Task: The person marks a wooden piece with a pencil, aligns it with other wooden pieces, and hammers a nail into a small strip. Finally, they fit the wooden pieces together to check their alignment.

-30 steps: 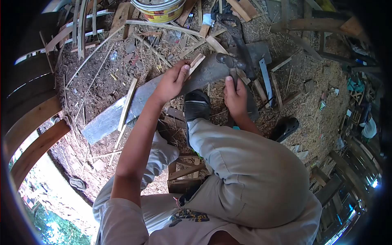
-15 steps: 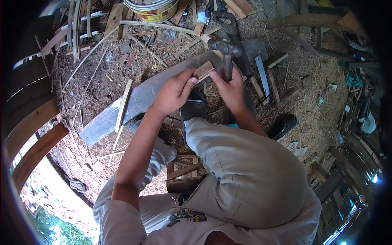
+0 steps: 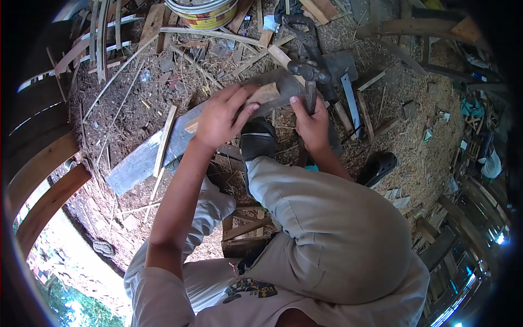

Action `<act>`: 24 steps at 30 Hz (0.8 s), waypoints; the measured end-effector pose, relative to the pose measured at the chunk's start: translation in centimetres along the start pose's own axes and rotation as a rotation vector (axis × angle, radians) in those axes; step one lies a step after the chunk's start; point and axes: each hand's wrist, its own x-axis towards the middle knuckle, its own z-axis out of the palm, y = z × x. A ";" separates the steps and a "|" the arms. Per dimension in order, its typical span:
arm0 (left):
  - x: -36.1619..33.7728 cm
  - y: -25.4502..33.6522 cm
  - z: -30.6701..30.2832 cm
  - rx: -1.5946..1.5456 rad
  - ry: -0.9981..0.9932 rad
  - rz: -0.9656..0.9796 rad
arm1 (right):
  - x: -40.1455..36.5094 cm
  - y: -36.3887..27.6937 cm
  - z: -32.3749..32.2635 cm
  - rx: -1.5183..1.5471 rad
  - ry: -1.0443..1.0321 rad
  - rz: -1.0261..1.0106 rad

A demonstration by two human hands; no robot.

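My left hand is wrapped over a short wooden piece, whose ends show at both sides of the hand, above a long grey board. To its right, my right hand grips the handle of a hammer, with the metal head upward and the thumb apart from the wooden piece. A dark shoe rests just below the wooden piece, against the board's near edge.
A yellow and red bucket stands at the top. A saw-like blade and wood strips lie to the right. A thin strip crosses the board. A black sandal lies at right, near sawdust.
The wooden piece has turned and moved left and down with my left hand. My right hand has let go of its end and shifted slightly right and down with the hammer.
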 end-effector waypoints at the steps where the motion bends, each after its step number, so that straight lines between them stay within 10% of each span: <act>1: 0.0 -0.6 0.5 0.117 0.014 -0.019 | -0.1 0.2 -0.1 0.013 -0.009 0.018; 5: -1.2 -6.5 4.0 0.614 -0.058 -0.056 | -0.4 1.1 -0.1 0.020 -0.033 -0.058; 17: 1.4 -8.8 6.3 0.728 0.207 -0.467 | -1.2 3.7 -0.4 -0.348 -0.170 -0.027; 24: 1.3 -9.2 6.2 0.779 0.131 -0.478 | -2.3 -2.8 0.3 -0.129 -0.248 -0.431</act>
